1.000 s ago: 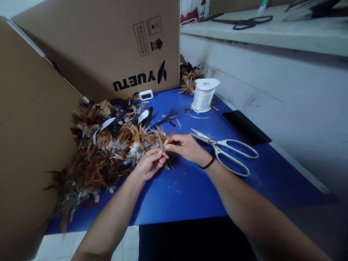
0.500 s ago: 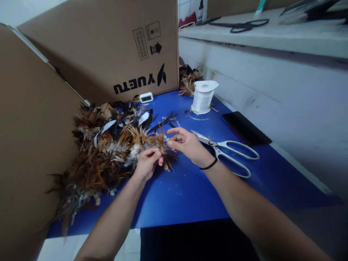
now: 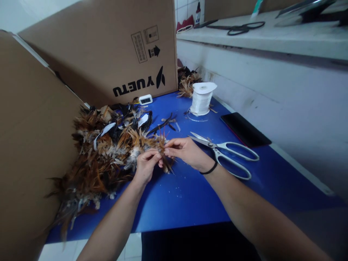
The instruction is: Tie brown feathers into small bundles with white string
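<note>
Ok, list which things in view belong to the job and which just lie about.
In the job:
feathers between left hand and right hand
spool, probably
silver scissors, probably

Lying about, it seems:
phone or tablet
small white display
dark scissors on the shelf

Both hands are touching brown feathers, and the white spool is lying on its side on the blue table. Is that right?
Not quite: the white spool isn't on its side. The head view shows it standing upright on the blue table. The rest is right: the left hand and right hand are both touching brown feathers.
</note>
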A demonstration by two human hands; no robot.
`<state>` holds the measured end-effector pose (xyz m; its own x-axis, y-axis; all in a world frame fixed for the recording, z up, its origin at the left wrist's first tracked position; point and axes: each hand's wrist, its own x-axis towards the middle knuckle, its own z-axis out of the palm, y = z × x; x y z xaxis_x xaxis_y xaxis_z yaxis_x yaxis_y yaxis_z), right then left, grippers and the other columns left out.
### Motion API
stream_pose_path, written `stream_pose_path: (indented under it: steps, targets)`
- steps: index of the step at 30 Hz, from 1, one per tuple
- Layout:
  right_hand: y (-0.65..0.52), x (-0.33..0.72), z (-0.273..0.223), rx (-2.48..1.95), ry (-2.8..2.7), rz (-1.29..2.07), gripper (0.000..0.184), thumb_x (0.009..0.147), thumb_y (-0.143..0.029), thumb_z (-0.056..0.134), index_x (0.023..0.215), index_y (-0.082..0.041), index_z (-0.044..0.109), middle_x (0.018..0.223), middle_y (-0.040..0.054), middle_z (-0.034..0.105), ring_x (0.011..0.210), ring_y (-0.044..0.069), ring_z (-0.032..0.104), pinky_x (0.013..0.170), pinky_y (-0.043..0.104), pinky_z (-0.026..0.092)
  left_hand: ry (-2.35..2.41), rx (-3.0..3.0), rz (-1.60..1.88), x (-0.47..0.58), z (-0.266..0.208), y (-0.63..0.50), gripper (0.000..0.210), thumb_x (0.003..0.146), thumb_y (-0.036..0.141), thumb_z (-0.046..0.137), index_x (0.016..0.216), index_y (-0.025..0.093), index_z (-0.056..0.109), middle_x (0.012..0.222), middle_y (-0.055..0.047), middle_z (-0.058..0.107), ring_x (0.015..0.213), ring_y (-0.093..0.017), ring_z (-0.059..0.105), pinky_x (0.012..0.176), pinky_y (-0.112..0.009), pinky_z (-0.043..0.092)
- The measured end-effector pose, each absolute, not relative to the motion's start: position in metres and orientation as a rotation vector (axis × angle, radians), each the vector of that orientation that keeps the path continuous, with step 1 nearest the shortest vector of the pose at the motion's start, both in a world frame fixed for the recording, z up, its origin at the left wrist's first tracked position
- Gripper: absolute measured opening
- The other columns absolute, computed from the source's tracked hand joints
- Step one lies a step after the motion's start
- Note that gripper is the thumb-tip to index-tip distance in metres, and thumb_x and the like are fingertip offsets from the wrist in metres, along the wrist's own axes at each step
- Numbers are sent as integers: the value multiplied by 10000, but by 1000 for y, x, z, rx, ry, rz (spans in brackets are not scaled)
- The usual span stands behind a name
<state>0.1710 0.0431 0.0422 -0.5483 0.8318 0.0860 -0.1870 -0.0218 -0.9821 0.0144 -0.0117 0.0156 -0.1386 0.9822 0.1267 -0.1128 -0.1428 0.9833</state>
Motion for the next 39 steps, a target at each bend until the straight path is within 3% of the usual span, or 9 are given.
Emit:
stream_pose_path:
  steps: [10,21,31,39]
  targets:
    - [43,169,43,-742,-1556,1558,152,706,-277,676,776,-147,641,632,-14,619,547,88,539,553,241,451,1208,1406,1437,9,8,-10,167,766,257,657,639,150,667,607,-7,562,522,-96,536,518,-221,464]
    - [43,169,45,-761,-1635,1482,115,727,-252,622,675,-158,582,603,-29,576,539,81,501,546,235,427,1196,1532,1448,6,6,-9,106,770,240,649,716,163,699,682,-11,589,491,-89,549,467,-225,482]
    - [43,167,42,-729,-1561,1560,157,738,-294,616,696,-162,541,570,-47,526,492,71,477,496,223,408,1219,1489,1473,10,13,-10,105,749,245,668,691,168,710,637,-10,593,494,-95,543,475,-223,467]
    - [41,166,44,-757,-1549,1534,137,726,-272,630,693,-159,560,590,-31,564,519,80,510,515,225,436,1254,1582,1452,7,16,-10,118,740,242,679,648,174,706,608,-21,604,556,-118,560,537,-237,471]
